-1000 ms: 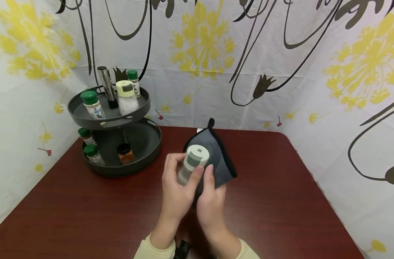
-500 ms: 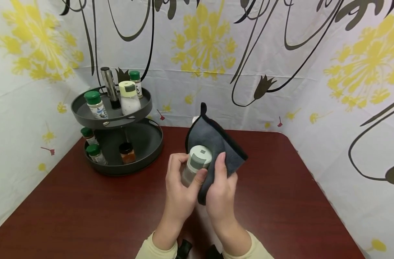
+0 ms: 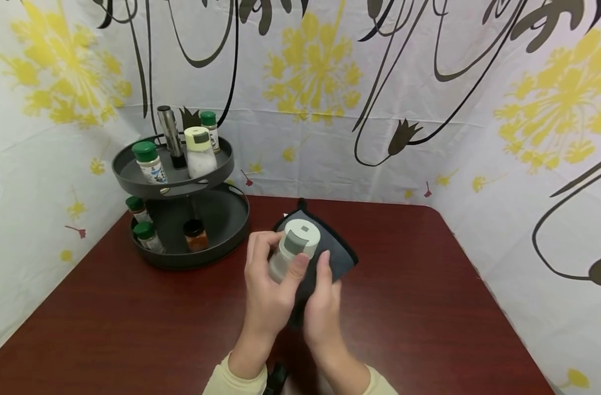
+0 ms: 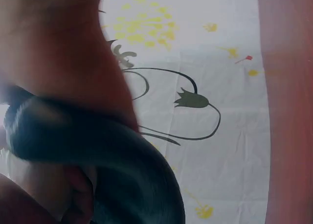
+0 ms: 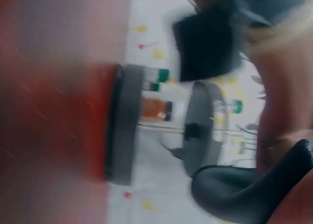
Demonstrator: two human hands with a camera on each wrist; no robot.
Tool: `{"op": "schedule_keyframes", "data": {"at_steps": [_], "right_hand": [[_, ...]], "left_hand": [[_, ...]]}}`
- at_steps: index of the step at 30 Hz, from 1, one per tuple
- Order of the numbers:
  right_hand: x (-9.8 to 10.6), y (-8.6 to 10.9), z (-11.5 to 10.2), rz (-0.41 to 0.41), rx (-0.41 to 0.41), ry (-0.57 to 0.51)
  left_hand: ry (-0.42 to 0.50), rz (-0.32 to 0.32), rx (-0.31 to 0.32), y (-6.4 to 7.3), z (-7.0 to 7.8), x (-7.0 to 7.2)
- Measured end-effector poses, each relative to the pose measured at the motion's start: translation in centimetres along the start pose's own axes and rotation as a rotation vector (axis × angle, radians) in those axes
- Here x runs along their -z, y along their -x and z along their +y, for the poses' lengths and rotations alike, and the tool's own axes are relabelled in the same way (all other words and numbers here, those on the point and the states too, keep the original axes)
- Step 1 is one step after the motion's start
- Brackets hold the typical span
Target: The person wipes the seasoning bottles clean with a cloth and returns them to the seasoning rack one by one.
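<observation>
My left hand grips a clear shaker jar with a white flip-top cap, tilted above the table. My right hand holds a grey cloth with black edging. The cloth lies against the right and far side of the jar, with the right thumb on top of it. Most of the right fingers are hidden behind the cloth. In the left wrist view the cloth curves below a blurred hand. In the right wrist view a fold of the cloth shows at the lower right.
A dark two-tier round rack stands at the back left of the red-brown table. Its upper tier holds green-capped jars, a silver cylinder and a yellow-capped shaker. Below are green-capped jars and a black-lidded one. Patterned fabric hangs behind.
The right hand and cloth moved up and right, then came back down and left. The left hand shifted slightly the same way, still holding the jar.
</observation>
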State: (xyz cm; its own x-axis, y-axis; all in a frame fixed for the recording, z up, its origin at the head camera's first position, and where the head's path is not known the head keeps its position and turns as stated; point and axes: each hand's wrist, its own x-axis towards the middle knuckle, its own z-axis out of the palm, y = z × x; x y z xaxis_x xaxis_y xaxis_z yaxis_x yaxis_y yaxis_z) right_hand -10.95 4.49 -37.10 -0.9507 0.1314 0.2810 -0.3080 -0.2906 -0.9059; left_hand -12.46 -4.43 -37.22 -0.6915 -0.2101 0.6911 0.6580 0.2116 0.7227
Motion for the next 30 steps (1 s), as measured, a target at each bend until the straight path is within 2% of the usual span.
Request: {"op": "schedule_keyframes", "data": {"at_steps": [2,5,7,10,14,18,22,28,30], "right_hand": [[0.1,-0.3,-1.1,0.01,0.024,-0.01],[0.1,-0.5,-2.6,0.012,0.115,-0.012],[0.0,-0.6,-2.8,0.018,0.168,-0.023],[-0.3,-0.3,-1.6,0.044,0.202,-0.003],[-0.6,0.5,1.5,0.044,0.158,0.069],[-0.7,1.5,2.8,-0.029,0.043,0.068],[-0.7,1.6,2.1,-0.048,-0.029,-0.012],[0.4,0.2,-0.2,0.073,-0.021,-0.123],[1.1,-0.5,-1.2,0.14,0.001,-0.176]], "left_hand": [[-0.005,-0.012,-0.001,0.3,-0.1,-0.3],[-0.028,-0.02,-0.007,0.7,-0.1,-0.7],[-0.06,-0.018,-0.014,0.8,0.0,-0.8],[-0.117,0.008,-0.02,1.1,0.5,-0.6],[-0.137,0.052,-0.025,0.8,1.4,0.1],[-0.055,0.056,-0.027,0.1,2.2,0.8],[0.05,0.039,-0.006,-0.2,2.0,1.2],[0.292,0.059,0.147,0.4,1.3,1.2],[0.322,0.072,0.195,0.5,1.3,1.1]]}}
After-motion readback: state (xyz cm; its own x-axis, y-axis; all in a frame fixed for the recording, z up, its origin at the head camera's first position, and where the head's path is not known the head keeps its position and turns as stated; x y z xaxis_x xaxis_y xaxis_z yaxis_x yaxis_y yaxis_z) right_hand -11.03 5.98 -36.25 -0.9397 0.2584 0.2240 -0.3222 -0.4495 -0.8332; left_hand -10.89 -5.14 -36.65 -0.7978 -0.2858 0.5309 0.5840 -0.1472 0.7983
